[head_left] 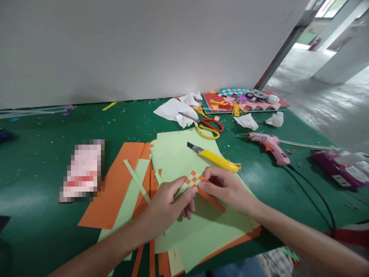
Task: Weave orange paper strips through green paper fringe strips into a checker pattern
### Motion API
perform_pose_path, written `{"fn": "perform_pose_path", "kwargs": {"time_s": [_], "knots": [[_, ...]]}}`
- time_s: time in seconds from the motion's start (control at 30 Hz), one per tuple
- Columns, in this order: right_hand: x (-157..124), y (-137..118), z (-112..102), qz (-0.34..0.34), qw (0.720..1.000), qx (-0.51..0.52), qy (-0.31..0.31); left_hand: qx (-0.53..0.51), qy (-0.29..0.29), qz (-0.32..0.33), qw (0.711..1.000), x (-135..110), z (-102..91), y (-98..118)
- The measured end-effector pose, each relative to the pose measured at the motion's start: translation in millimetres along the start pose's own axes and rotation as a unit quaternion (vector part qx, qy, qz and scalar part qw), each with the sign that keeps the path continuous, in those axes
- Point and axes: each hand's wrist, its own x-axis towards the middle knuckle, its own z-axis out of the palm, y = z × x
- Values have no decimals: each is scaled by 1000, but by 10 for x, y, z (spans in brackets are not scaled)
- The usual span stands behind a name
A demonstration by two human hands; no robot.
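Note:
A small woven piece of orange and pale green paper strips (193, 178) is held between my two hands, checkered at its upper end. My left hand (175, 200) pinches its left side with thumb and fingers. On the right side, my right hand (220, 186) grips it near the orange strips, whose loose ends trail down to the right. Both hands are above a stack of pale green paper sheets (178, 150). Just beyond them lies a yellow utility knife (217, 158). Orange paper (118, 181) and cut strips lie left of my left hand.
Scissors with red and yellow handles (209, 129) rest by crumpled white tissues (173, 109). A pink glue gun (269, 146) with a black cord lies right, near a purple power strip (340, 167). Decorated craft pieces (242, 100) are at the back. A pixelated pink item (83, 169) lies left.

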Motion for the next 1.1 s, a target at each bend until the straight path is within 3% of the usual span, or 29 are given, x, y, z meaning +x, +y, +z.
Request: {"fn": "perform_pose_path", "kwargs": {"time_s": [0.7, 0.93, 1.1], "knots": [[-33, 0, 9, -16, 1000, -15, -15, -43, -3, -16, 999, 7, 3, -3], [-40, -32, -61, -132, 976, -159, 72, -99, -31, -11, 995, -6, -16, 26], [-26, 3, -58, -184, 963, -186, 63, -121, -41, -24, 991, -17, -4, 23]]}}
